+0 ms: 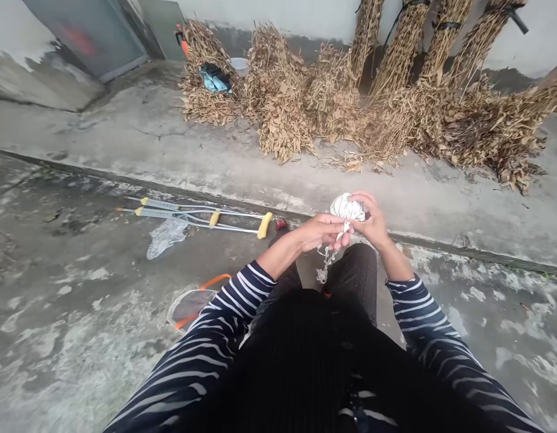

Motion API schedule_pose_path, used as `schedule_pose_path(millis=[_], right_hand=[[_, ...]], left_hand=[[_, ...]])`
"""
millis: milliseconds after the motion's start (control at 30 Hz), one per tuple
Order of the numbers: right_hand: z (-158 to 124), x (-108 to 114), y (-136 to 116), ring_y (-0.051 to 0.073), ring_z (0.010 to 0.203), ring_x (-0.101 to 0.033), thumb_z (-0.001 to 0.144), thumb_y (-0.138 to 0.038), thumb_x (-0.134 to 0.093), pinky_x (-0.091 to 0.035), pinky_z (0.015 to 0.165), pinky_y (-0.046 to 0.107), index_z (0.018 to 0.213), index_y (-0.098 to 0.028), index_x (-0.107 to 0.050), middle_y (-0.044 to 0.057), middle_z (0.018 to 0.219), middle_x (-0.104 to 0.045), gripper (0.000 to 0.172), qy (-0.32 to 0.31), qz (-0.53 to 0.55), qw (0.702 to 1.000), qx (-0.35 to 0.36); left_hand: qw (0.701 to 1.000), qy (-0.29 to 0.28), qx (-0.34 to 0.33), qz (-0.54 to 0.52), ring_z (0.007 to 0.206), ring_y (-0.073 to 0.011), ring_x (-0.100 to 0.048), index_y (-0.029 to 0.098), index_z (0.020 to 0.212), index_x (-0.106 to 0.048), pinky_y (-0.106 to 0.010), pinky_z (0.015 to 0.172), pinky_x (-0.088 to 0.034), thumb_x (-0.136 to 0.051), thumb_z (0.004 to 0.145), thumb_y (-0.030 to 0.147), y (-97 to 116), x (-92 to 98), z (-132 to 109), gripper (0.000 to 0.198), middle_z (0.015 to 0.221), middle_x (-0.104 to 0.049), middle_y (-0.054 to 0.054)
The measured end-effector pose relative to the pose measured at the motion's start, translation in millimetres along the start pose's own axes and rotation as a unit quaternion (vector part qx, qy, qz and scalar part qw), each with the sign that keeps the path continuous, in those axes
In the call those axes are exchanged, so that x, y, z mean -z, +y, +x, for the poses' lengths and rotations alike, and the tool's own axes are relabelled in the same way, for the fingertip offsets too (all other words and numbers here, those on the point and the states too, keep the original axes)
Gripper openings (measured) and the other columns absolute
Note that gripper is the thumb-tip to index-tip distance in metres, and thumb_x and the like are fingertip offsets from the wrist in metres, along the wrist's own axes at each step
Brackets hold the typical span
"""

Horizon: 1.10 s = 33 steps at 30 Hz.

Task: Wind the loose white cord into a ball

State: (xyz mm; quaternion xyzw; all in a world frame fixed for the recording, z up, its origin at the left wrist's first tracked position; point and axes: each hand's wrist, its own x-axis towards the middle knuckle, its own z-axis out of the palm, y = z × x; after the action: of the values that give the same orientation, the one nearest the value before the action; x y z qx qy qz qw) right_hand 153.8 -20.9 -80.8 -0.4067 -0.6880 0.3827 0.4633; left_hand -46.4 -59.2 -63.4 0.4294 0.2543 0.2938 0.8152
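In front of my knees, my right hand (372,221) is closed around the side of a wound bundle of white cord (347,206). My left hand (324,231) is closed too, its fingers pinching a white end of the cord just below the bundle, where the fingertips of both hands meet. From beneath my left hand a pale, looped strand (324,269) dangles between my legs. Whether it is joined to the bundle is hidden by the fingers.
A pair of crutches (201,217) with yellow pads lies to the left on the concrete, beside a clear plastic bag (166,236). Nearer me is a grey bag with orange straps (190,307). Dried plant bundles (283,96) lean against the wall beyond a low ledge.
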Motion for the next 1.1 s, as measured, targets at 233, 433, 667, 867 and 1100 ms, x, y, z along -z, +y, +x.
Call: schedule_pose_path(millis=[233, 433, 667, 867, 1100], right_hand=[[-25, -31, 2, 0.025, 0.112, -0.056, 0.073, -0.054, -0.085, -0.049, 0.102, 0.040, 0.118, -0.030, -0.060, 0.003, 0.112, -0.060, 0.057, -0.046, 0.157, 0.978, -0.133], [-22, -33, 4, 0.023, 0.099, -0.060, 0.063, -0.037, -0.086, -0.055, 0.089, 0.037, 0.126, -0.030, -0.053, 0.002, 0.110, -0.060, 0.072, -0.116, 0.081, 0.981, -0.132], [-6, -3, 14, 0.042, 0.137, -0.041, 0.057, -0.016, -0.080, -0.032, 0.122, 0.067, 0.114, -0.028, -0.067, 0.009, 0.136, -0.056, 0.059, 0.017, -0.136, 0.988, -0.068], [14, 54, -2, 0.045, 0.144, -0.030, 0.077, -0.031, -0.081, -0.035, 0.112, 0.076, 0.117, -0.032, -0.068, 0.009, 0.148, -0.048, 0.042, 0.096, -0.318, 0.943, 0.031], [29, 124, -47, 0.041, 0.134, -0.037, 0.074, -0.044, -0.086, -0.032, 0.113, 0.064, 0.123, -0.024, -0.068, 0.015, 0.144, -0.053, 0.056, 0.158, -0.500, 0.843, 0.120]], left_hand=[[0.982, 0.124, -0.075, -0.120, 0.057, -0.0097, -0.061, 0.010, 0.096, -0.070, -0.022, 0.051, -0.040, -0.083, 0.085, 0.037, -7, -0.7, -17, 0.032, 0.072, -0.068, -0.004], [0.977, 0.160, -0.047, -0.130, 0.058, -0.0109, -0.063, 0.010, 0.100, -0.071, -0.022, 0.053, -0.042, -0.077, 0.089, 0.033, -5, -6.4, -21, 0.027, 0.074, -0.070, -0.005], [0.990, 0.114, -0.010, -0.081, 0.057, -0.0119, -0.065, 0.012, 0.092, -0.071, -0.021, 0.049, -0.042, -0.082, 0.081, 0.047, -14, 12.2, -33, 0.038, 0.075, -0.073, -0.007], [0.986, 0.016, 0.131, 0.104, 0.062, -0.0111, -0.068, 0.012, 0.082, -0.074, -0.019, 0.051, -0.045, -0.086, 0.081, 0.048, -27, 52.4, -43, 0.038, 0.079, -0.075, -0.009], [0.932, 0.171, 0.157, 0.278, 0.057, -0.0120, -0.065, 0.008, 0.067, -0.071, -0.021, 0.058, -0.050, -0.072, 0.090, 0.007, -41, 110.6, -16, 0.023, 0.063, -0.071, -0.007]])
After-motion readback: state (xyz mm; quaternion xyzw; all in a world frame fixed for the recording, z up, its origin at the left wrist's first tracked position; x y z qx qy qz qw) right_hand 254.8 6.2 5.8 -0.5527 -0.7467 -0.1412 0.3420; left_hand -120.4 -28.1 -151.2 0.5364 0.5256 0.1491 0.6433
